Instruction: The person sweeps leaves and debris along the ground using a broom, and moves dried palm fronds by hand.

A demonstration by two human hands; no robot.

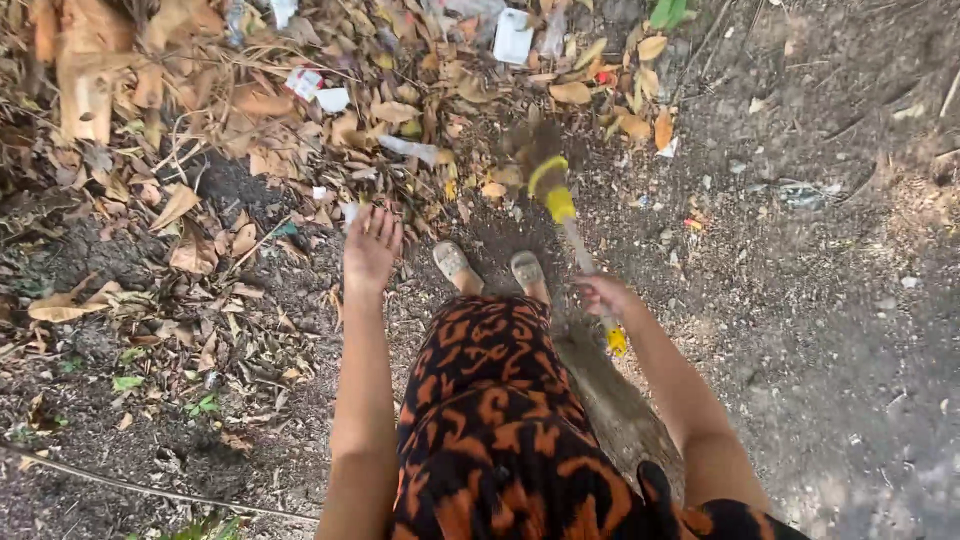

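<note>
My right hand [603, 293] grips the pale handle of a short broom [548, 178]. The broom has yellow bands and a brown brush head that rests on the ground beside a pile of dry leaves [300, 120]. My left hand [371, 245] hangs in front of me with fingers apart, holding nothing, above the dirt near the leaf pile's edge. My two feet in light sandals [487, 266] show below, past an orange and black patterned garment [490, 420].
Dry brown leaves mixed with white litter scraps [512, 37] cover the upper left. Bare dark dirt [820, 300] stretches to the right. A thin cable or stem [120, 485] crosses the ground at the lower left. A few small green plants [200, 405] grow there.
</note>
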